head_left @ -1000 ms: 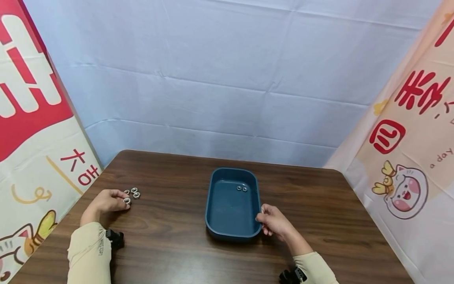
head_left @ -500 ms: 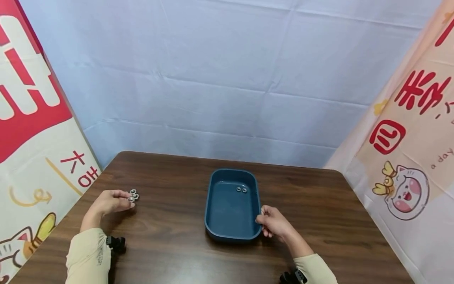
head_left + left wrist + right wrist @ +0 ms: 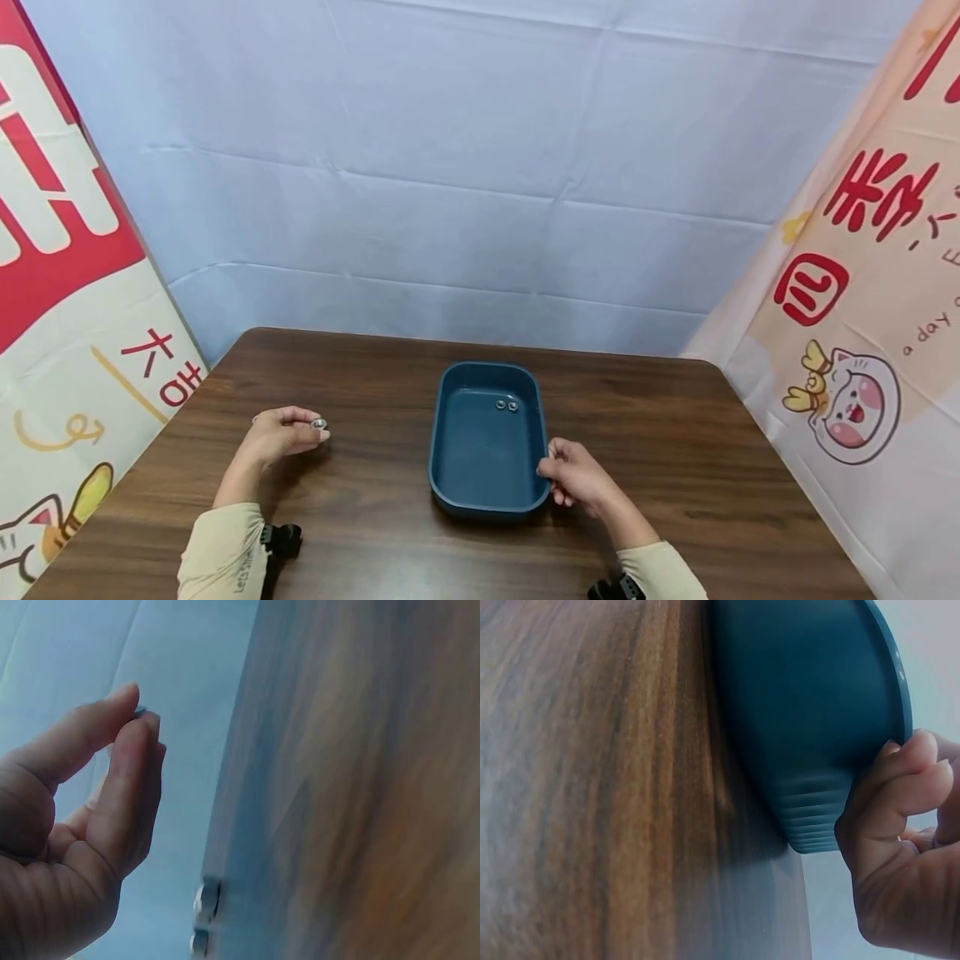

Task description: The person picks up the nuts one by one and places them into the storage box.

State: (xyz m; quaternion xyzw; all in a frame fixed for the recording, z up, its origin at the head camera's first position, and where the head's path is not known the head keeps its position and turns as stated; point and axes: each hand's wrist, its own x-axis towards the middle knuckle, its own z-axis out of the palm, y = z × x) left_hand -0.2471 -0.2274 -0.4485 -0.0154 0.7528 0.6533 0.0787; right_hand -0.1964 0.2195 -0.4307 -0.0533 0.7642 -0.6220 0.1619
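My left hand [image 3: 279, 433] is up off the table [image 3: 375, 500] now, carrying one nut [image 3: 319, 424] pinched in my fingertips [image 3: 139, 720] and moving right toward the tray [image 3: 450, 492]. The other nuts it sat beside a second ago have dropped out of view.

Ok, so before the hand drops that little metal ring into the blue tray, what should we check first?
1. Left hand has a ring pinched at its fingertips: ok.
2. Grip on the ring is firm: cannot tell; the left wrist view shows only a sliver of it between thumb and finger.
3. Right hand holds the rim of the blue tray steady: ok.
4. Left hand is over the tray: not ok; it is off to the tray's left, above the table.
5. Room in the tray: ok; only two rings lie near its far end.
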